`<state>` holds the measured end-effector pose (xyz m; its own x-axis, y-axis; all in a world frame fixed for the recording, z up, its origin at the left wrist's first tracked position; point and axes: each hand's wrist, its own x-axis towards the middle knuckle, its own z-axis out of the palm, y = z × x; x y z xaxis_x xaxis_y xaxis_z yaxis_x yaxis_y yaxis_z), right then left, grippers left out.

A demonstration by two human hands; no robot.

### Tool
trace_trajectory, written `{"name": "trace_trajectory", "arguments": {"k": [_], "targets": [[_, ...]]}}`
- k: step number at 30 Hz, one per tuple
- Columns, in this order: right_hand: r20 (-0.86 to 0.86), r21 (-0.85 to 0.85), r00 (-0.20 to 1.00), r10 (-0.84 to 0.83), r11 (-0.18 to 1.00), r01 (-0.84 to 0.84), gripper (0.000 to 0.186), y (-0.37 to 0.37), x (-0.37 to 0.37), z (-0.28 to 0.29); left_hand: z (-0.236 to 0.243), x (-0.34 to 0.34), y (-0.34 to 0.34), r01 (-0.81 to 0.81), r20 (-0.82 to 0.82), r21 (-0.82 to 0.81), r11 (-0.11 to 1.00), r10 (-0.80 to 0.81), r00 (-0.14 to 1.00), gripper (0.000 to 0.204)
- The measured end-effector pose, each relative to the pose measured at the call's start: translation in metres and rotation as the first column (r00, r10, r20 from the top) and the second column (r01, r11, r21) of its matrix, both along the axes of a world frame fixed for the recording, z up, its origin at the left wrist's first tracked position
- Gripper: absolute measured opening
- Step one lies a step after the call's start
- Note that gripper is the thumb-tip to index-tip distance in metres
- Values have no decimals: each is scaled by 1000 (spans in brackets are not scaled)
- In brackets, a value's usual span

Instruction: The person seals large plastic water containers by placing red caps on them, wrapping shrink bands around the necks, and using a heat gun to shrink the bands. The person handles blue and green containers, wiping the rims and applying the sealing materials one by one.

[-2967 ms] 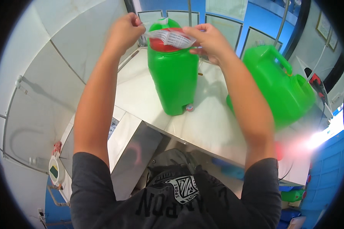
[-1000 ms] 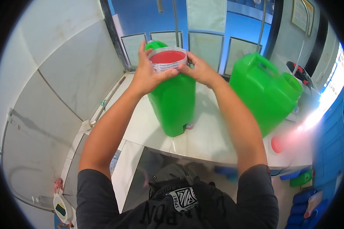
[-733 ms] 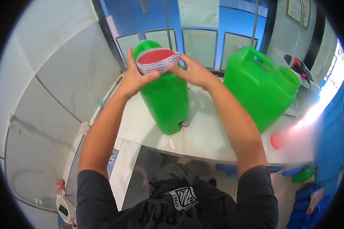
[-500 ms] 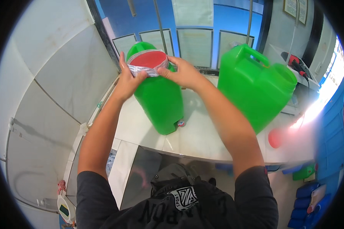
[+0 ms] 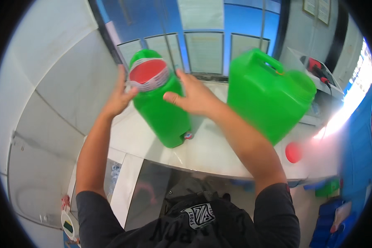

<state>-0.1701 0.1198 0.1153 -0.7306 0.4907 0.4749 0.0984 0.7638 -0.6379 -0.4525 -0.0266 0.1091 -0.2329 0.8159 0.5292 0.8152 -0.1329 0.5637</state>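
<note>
A green plastic jerrycan point(image 5: 163, 118) stands upright on the white counter, a little left of centre. Its wide red cap point(image 5: 148, 71) has a printed shrink band point(image 5: 156, 81) around the rim. My left hand point(image 5: 120, 96) is beside the cap's left side, fingers stretched up and thumb near the band; whether the thumb touches it I cannot tell. My right hand point(image 5: 192, 94) hovers at the jerrycan's right, thumb and fingers apart, holding nothing. Low on the jerrycan's front is a small tap or plug point(image 5: 188, 135).
A second green jerrycan point(image 5: 264, 99), its mouth uncapped, stands to the right on the counter point(image 5: 211, 159). A loose red cap point(image 5: 293, 152) lies near the front edge. Behind it, a red and black tool point(image 5: 316, 68) rests in a white tray. A tiled wall point(image 5: 49, 124) rises at left.
Both hands have come away from the cap's band and spread apart, the right one moving lower. The view has shifted slightly, and the band now sits around the cap.
</note>
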Motion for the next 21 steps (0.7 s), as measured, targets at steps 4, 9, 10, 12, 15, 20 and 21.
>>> {"name": "trace_trajectory", "arguments": {"k": [4,9,10,12,15,20,21], "targets": [[53,109,986,156,981,-161,65,-19,107,12,10,21,16,127,225,73,989,-140,964,119],[-224,-66,912,-344,939,338,31,11,265,47,1,35,18,-16,297,-14,1000,19,955,110],[-238,80,855,-461,868,490,29,46,287,61,-2,33,14,-15,232,-31,999,22,972,107],[-227,35,733,-641,747,664,35,119,331,74,-5,26,4,-45,95,-79,996,52,994,102],[-20,205,497,-867,483,851,51,247,397,71,9,18,-5,-103,236,-65,993,116,965,98],[447,333,297,-844,465,821,71,421,456,43,83,41,16,-182,-176,-167,969,152,973,93],[501,294,366,-785,551,781,71,445,457,42,98,50,25,-180,-298,-245,953,102,949,93]]}}
